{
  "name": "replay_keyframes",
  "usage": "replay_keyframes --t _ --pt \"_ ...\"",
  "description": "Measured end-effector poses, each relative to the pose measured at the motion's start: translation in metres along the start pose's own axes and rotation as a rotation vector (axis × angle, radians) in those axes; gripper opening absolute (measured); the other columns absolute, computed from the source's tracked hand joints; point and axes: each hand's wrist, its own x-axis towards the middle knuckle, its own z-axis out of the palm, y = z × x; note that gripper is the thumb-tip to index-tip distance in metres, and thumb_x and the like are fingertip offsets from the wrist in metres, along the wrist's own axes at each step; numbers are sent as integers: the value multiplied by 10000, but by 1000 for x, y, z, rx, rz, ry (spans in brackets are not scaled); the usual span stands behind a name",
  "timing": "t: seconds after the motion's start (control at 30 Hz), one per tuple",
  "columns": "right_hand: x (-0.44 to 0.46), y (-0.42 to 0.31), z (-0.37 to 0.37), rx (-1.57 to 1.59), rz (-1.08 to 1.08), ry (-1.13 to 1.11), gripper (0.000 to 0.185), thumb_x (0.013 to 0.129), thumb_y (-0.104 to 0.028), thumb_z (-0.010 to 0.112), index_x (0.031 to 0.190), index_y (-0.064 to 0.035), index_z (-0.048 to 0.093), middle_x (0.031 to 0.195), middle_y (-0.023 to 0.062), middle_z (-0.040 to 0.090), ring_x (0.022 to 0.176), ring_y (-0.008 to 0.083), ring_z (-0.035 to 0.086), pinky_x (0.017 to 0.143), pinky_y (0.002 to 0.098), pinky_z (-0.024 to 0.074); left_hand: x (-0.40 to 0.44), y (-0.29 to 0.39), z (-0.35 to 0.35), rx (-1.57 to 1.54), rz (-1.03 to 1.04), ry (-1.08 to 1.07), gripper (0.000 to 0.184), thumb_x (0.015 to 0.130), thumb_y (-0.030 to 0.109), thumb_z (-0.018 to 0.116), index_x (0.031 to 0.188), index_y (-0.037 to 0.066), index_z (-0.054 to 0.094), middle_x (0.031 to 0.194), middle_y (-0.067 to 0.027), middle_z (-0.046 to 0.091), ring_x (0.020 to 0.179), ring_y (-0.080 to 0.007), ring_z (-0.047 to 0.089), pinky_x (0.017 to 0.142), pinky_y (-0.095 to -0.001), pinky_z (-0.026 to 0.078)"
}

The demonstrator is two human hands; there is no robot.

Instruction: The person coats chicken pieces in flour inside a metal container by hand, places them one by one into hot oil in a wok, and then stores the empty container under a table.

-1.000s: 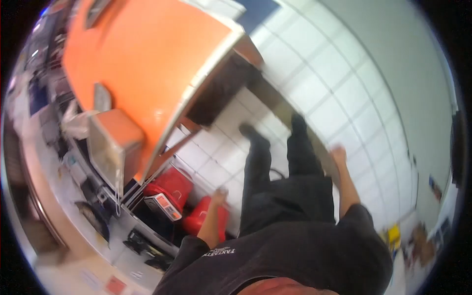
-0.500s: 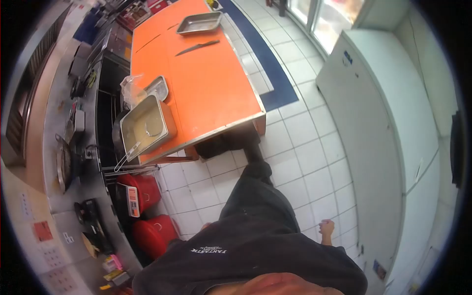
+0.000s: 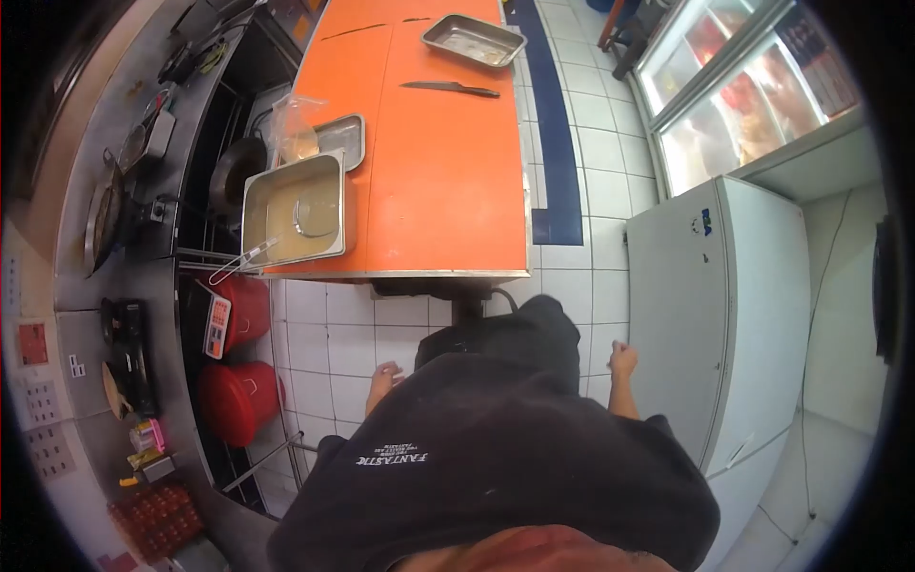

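My left hand (image 3: 385, 374) hangs beside my body over the tiled floor, fingers loosely bent and a little apart, holding nothing I can see. On the other side, my right hand (image 3: 622, 358) is curled closed near the white cabinet (image 3: 672, 315), with no object showing in it. In front of me stands an orange-topped table (image 3: 448, 191). A deep metal pan (image 3: 351, 205) with cloudy liquid sits at its near left corner, a long-handled wire strainer (image 3: 255, 253) resting in it. Behind are a shallow metal tray (image 3: 353, 138) and a clear plastic bag (image 3: 294, 129).
A knife (image 3: 453, 89) and another metal tray (image 3: 477, 38) lie farther along the table. Red lidded bins (image 3: 233, 405) stand under the steel counter (image 3: 157, 286) at left. A glass-door fridge (image 3: 734, 105) is at the far right; a blue mat (image 3: 560, 162) lies on the floor.
My view has turned, so the table now points straight ahead and looks closer. My left hand has come fully into view; my right hand stays low at my side.
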Motion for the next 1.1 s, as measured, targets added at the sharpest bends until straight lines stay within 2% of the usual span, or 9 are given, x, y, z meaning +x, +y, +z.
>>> replay_keyframes --t 0.03,0.17,0.23,0.37,0.43,0.6,0.87,1.0,1.1 --pt "24 -15 8 111 -37 25 288 838 -294 726 755 -19 708 587 65 593 514 152 585 444 328 488 -5 2 4 -43 -15 32 415 981 233 587 1339 46 489 1185 -177 637 1005 -308 659 849 -423 557" --pt "105 -164 13 242 -26 -128 373 881 -371 704 763 -18 683 613 39 579 527 125 558 442 293 489 -19 -21 23 -175 -42 172 402 983 227 583 1326 37 497 1243 -191 605 1061 -310 643 863 -418 561" --pt "165 -229 43 232 -263 -153 392 924 -376 655 777 -15 691 619 36 580 530 124 554 450 286 496 -32 -73 35 -181 -51 240 392 984 227 580 1321 44 501 1238 -183 610 1053 -303 647 858 -419 563" --pt "268 -400 127 370 -643 -231 376 937 -331 647 1133 -12 688 789 52 646 634 104 598 491 272 512 -76 -128 98 -193 -116 392 389 969 224 596 1311 61 509 1229 -158 618 1042 -288 650 854 -416 562" --pt "268 -519 126 555 -537 -391 302 949 -297 627 1035 -15 694 764 64 649 676 138 644 621 317 547 -104 -114 148 -189 -183 411 380 967 224 600 1298 59 516 1222 -155 619 1039 -284 650 854 -413 560" --pt "336 -723 196 1046 -201 -552 390 923 -306 676 1085 33 570 903 154 640 739 274 686 554 384 605 -158 -56 267 -257 -259 486 358 962 226 609 1267 54 535 1204 -149 624 1031 -273 649 854 -404 556" --pt "381 -786 253 941 -96 -850 390 854 -186 762 1025 99 559 986 189 637 848 337 686 727 440 627 -193 -27 383 -450 -342 613 326 953 230 624 1216 47 564 1175 -138 631 1019 -257 648 854 -389 550" --pt "408 -791 273 819 -114 -1063 402 876 -134 703 1179 90 565 1033 158 645 940 349 686 825 486 612 -182 -39 424 -571 -344 678 311 949 231 632 1191 43 579 1161 -132 635 1013 -248 648 854 -382 547" --pt "388 -798 266 912 -192 -979 376 867 -108 698 1126 130 563 1050 176 644 936 323 690 846 438 613 -177 -47 446 -635 -342 705 301 946 233 637 1172 40 590 1150 -128 637 1008 -242 647 854 -376 544"
